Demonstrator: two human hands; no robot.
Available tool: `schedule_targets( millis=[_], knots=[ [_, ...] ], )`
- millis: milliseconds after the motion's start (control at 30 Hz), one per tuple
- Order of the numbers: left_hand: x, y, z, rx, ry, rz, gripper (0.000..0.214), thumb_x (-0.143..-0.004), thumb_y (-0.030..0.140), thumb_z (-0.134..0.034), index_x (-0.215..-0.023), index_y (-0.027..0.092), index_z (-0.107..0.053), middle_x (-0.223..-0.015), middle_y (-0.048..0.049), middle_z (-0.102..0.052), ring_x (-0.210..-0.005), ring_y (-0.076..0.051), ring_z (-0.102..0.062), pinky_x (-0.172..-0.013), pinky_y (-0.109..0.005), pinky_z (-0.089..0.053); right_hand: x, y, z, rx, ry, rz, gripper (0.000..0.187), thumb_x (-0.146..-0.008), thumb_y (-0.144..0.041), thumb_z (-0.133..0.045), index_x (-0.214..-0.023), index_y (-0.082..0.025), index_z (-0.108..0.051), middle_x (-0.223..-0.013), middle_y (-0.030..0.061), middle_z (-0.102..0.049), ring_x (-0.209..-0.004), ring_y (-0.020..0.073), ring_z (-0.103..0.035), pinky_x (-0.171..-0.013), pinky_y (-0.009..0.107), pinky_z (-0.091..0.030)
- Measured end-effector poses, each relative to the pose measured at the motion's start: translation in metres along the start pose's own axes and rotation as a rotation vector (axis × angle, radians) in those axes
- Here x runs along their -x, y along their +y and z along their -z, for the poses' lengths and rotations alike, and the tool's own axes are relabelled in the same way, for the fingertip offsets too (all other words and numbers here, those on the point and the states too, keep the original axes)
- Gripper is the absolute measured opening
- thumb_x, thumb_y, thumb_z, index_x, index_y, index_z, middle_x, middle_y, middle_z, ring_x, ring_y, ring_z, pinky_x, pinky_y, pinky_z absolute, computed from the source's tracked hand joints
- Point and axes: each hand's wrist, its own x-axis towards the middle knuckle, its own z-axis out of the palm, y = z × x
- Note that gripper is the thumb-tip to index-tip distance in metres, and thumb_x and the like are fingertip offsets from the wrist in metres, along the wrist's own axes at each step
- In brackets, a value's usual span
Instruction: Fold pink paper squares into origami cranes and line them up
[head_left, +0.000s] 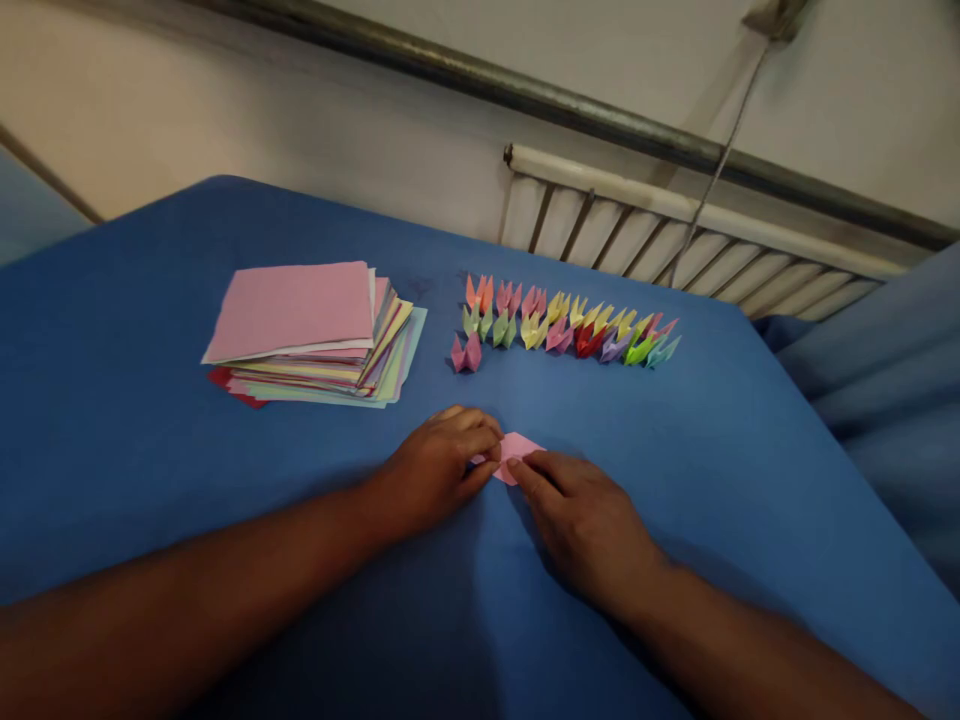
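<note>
A small piece of folded pink paper [517,446] lies on the blue table between my two hands. My left hand [450,455] is closed on its left end, thumb and fingers pinching the edge. From the right, my right hand [581,510] grips the other end, with the thumb pressed on top of the paper near its middle. Parts of the paper are hidden under the fingers of both hands.
Behind my left hand stands an uneven stack of coloured paper [300,310], pink on top. Rows of small folded paper figures [577,335] in several colours stand farther back, with a single pink figure [466,353] in front. A radiator [600,225] is beyond the blue table [360,590].
</note>
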Motion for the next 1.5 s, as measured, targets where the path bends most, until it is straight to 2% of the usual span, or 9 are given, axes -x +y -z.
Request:
schedule_targets(
  millis=[233, 500, 700, 867, 933, 1000, 1100, 1300, 1500],
  knots=[
    [0.004, 0.004, 0.008, 0.011, -0.047, -0.016, 0.015, -0.090, 0.017, -0.047, -0.089, 0.020, -0.062, -0.107, -0.0043, -0.062, -0.099, -0.018, -0.054, -0.089, -0.034, -0.042, 0.004, -0.001, -0.005, 0.059, -0.015, 0.015, 0.039, -0.093, -0.018, -0.043, -0.131, -0.019, -0.052, -0.127, 0.0132, -0.058, -0.111, 0.0290, -0.055, -0.089, 0.044, -0.048],
    [0.010, 0.004, 0.008, -0.125, -0.116, -0.120, 0.032, -0.086, 0.014, -0.052, -0.114, 0.026, -0.062, -0.121, -0.0048, -0.061, -0.114, -0.021, -0.052, -0.098, -0.039, -0.040, -0.001, -0.007, -0.003, 0.064, 0.009, -0.028, 0.033, -0.093, -0.017, -0.042, -0.119, -0.017, -0.061, -0.121, 0.0129, -0.062, -0.106, 0.0285, -0.057, -0.087, 0.045, -0.049],
    [0.012, 0.005, 0.014, -0.257, -0.144, -0.156, 0.028, -0.089, 0.020, -0.051, -0.113, 0.024, -0.065, -0.119, -0.0063, -0.064, -0.110, -0.023, -0.056, -0.096, -0.042, -0.041, -0.004, -0.004, 0.001, 0.156, 0.021, 0.025, 0.031, -0.092, -0.016, -0.044, -0.117, -0.014, -0.062, -0.118, 0.0124, -0.062, -0.105, 0.0272, -0.055, -0.088, 0.043, -0.047],
    [0.006, 0.014, 0.027, -0.251, -0.229, -0.104, 0.026, -0.089, 0.024, -0.051, -0.110, 0.023, -0.067, -0.118, -0.0066, -0.066, -0.109, -0.022, -0.058, -0.097, -0.038, -0.042, -0.008, -0.003, -0.002, 0.090, 0.045, 0.061, 0.028, -0.093, -0.016, -0.044, -0.116, -0.015, -0.062, -0.111, 0.0120, -0.063, -0.100, 0.0249, -0.055, -0.085, 0.041, -0.046],
    [0.001, 0.016, 0.029, -0.189, -0.212, -0.057, 0.024, -0.090, 0.025, -0.051, -0.107, 0.022, -0.067, -0.115, -0.0053, -0.066, -0.107, -0.019, -0.059, -0.097, -0.035, -0.042, -0.010, -0.003, -0.003, 0.074, 0.073, 0.048, 0.028, -0.094, -0.015, -0.043, -0.114, -0.015, -0.062, -0.113, 0.0126, -0.062, -0.100, 0.0243, -0.054, -0.085, 0.040, -0.046],
    [-0.005, 0.015, 0.026, -0.159, -0.111, 0.060, 0.023, -0.089, 0.024, -0.050, -0.106, 0.020, -0.066, -0.110, -0.0056, -0.067, -0.100, -0.018, -0.061, -0.091, -0.032, -0.045, -0.011, -0.003, -0.004, 0.080, 0.099, 0.052, 0.028, -0.093, -0.015, -0.043, -0.114, -0.016, -0.062, -0.118, 0.0129, -0.061, -0.102, 0.0245, -0.054, -0.086, 0.041, -0.046],
    [-0.016, 0.009, 0.015, -0.215, -0.015, 0.191, 0.030, -0.083, 0.026, -0.058, -0.111, 0.017, -0.063, -0.112, -0.0085, -0.066, -0.105, -0.023, -0.058, -0.093, -0.038, -0.045, -0.011, -0.001, -0.006, 0.090, 0.095, 0.098, 0.028, -0.092, -0.016, -0.044, -0.114, -0.016, -0.062, -0.117, 0.0128, -0.062, -0.101, 0.0251, -0.055, -0.085, 0.042, -0.046],
    [-0.025, -0.002, -0.005, -0.183, 0.033, 0.207, 0.020, -0.080, 0.024, -0.061, -0.099, 0.018, -0.067, -0.113, -0.0088, -0.064, -0.105, -0.024, -0.058, -0.094, -0.042, -0.043, -0.011, 0.003, -0.009, 0.132, 0.077, 0.102, 0.031, -0.092, -0.019, -0.045, -0.119, -0.015, -0.061, -0.119, 0.0108, -0.063, -0.101, 0.0253, -0.056, -0.083, 0.040, -0.046],
    [-0.022, -0.002, 0.000, -0.008, 0.054, 0.192, 0.009, -0.079, 0.020, -0.062, -0.086, 0.018, -0.067, -0.110, -0.0066, -0.065, -0.105, -0.021, -0.058, -0.095, -0.040, -0.043, -0.010, 0.002, -0.006, 0.074, 0.084, 0.057, 0.031, -0.092, -0.019, -0.045, -0.119, -0.016, -0.060, -0.125, 0.0129, -0.059, -0.109, 0.0256, -0.054, -0.089, 0.040, -0.046]
  ],
)
